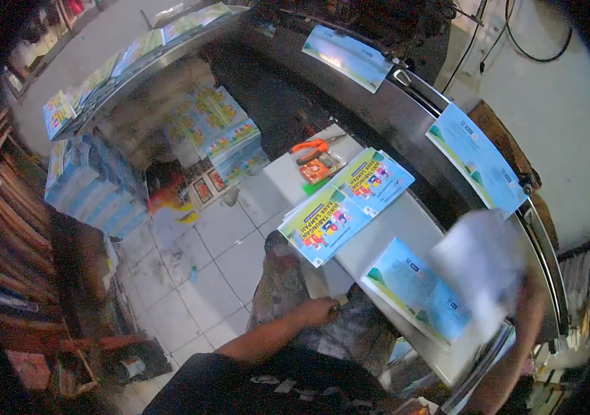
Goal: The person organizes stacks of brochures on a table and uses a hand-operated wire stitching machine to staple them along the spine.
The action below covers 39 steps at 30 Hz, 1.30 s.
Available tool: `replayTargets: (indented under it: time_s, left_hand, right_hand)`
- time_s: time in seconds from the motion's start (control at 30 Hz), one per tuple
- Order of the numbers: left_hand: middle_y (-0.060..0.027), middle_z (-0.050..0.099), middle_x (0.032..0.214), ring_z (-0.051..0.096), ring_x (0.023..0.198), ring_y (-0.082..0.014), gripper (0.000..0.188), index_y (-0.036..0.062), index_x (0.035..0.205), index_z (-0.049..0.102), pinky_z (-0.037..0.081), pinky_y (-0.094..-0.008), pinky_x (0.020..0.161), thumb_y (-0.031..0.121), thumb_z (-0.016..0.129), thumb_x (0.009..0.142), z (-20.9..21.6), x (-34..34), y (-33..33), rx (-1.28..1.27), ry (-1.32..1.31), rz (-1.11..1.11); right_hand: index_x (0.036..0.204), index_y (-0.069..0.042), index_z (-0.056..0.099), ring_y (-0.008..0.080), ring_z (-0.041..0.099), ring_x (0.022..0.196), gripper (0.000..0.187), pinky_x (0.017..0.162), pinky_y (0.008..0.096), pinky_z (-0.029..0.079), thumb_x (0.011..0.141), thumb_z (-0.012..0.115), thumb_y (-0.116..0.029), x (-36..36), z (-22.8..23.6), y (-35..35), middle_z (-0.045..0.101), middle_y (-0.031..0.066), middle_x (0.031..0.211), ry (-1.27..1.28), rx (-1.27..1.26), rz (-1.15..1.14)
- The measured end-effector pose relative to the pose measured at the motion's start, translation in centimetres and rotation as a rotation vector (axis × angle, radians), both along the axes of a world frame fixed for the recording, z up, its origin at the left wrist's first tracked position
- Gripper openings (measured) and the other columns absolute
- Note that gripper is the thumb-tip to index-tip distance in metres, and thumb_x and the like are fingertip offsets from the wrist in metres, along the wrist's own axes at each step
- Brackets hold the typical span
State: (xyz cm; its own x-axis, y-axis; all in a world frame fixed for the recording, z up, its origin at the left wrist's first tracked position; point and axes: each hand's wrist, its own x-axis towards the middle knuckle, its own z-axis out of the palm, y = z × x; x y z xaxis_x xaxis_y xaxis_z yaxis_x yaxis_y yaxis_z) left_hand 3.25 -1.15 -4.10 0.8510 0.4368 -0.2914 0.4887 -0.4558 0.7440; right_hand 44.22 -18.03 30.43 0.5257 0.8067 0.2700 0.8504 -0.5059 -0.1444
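My left hand (320,312) is closed at the near edge of the white table, above my lap; a small piece shows at its fingertips, too small to name. On the right, my right hand (532,278) is blurred by motion and grips a white paper sheet (483,259), also smeared. Below that sheet lies a stack of blue printed covers (416,290) on the white table (385,238). Farther along the table rests a pile of yellow, blue and white booklet covers (347,207).
Orange-handled pliers (311,146) and an orange packet (319,168) lie at the table's far end. Blue sheets (478,155) rest along a dark curved machine edge. Stacked booklets (229,131) stand on the tiled floor (225,235), with more piles (91,187) at left.
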Motion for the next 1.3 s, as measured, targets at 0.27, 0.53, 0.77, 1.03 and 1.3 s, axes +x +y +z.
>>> replayTargets:
  time_s: [0.27, 0.53, 0.77, 1.03, 1.3]
  left_hand:
    - [-0.0200, 0.061, 0.114, 0.061, 0.102, -0.0379, 0.042, 0.0057, 0.118, 0.058, 0.050, -0.0465, 0.089, 0.038, 0.054, 0.091, 0.5, 0.7, 0.3, -0.097, 0.089, 0.015]
    - [-0.0210, 0.060, 0.116, 0.060, 0.103, -0.0392, 0.042, 0.0052, 0.123, 0.055, 0.048, -0.0465, 0.093, 0.031, 0.056, 0.090, -1.0, 0.5, -0.3, 0.040, 0.033, -0.106]
    - [-0.0220, 0.060, 0.111, 0.059, 0.103, -0.0397, 0.041, 0.0041, 0.114, 0.058, 0.047, -0.0481, 0.091, 0.036, 0.053, 0.090, 1.5, 0.2, -0.2, 0.009, 0.082, -0.071]
    - [-0.0229, 0.059, 0.112, 0.057, 0.104, -0.0395, 0.043, 0.0033, 0.115, 0.057, 0.046, -0.0482, 0.090, 0.038, 0.055, 0.089, 1.0, 0.3, -0.3, 0.001, 0.033, -0.019]
    - [-0.0212, 0.060, 0.112, 0.057, 0.106, -0.0376, 0.041, 0.0038, 0.111, 0.060, 0.047, -0.0478, 0.090, 0.038, 0.055, 0.089, 0.9, 0.3, 0.1, -0.074, 0.054, -0.020]
  right_hand:
    - [0.137, -0.004, 0.045, 0.0228, 0.047, 0.128, 0.040, 0.105, 0.0356, 0.038, 0.098, 0.038, -0.007, 18.7, 2.1, -3.9, 0.047, 0.0114, 0.142, 0.356, 0.750, -0.301]
    - [0.132, 0.000, 0.050, 0.0286, 0.051, 0.123, 0.046, 0.103, 0.0373, 0.041, 0.088, 0.054, -0.013, 14.0, -9.6, -9.1, 0.054, 0.0178, 0.132, 0.117, 0.339, -0.105]
    - [0.123, -0.003, 0.056, 0.0364, 0.054, 0.117, 0.046, 0.100, 0.0422, 0.042, 0.080, 0.068, -0.013, -7.0, -9.4, -0.7, 0.057, 0.0181, 0.125, 0.073, -0.105, 0.057]
    - [0.124, -0.001, 0.054, 0.0399, 0.044, 0.126, 0.063, 0.105, 0.0452, 0.038, 0.071, 0.078, -0.025, -17.2, -10.7, 1.7, 0.046, 0.0200, 0.137, 0.158, -0.329, 0.328]
    - [0.110, -0.005, 0.064, 0.0424, 0.061, 0.098, 0.025, 0.084, 0.0469, 0.048, 0.091, 0.050, -0.012, -12.6, -3.1, 3.3, 0.064, 0.0240, 0.102, 0.319, -0.308, 0.033]
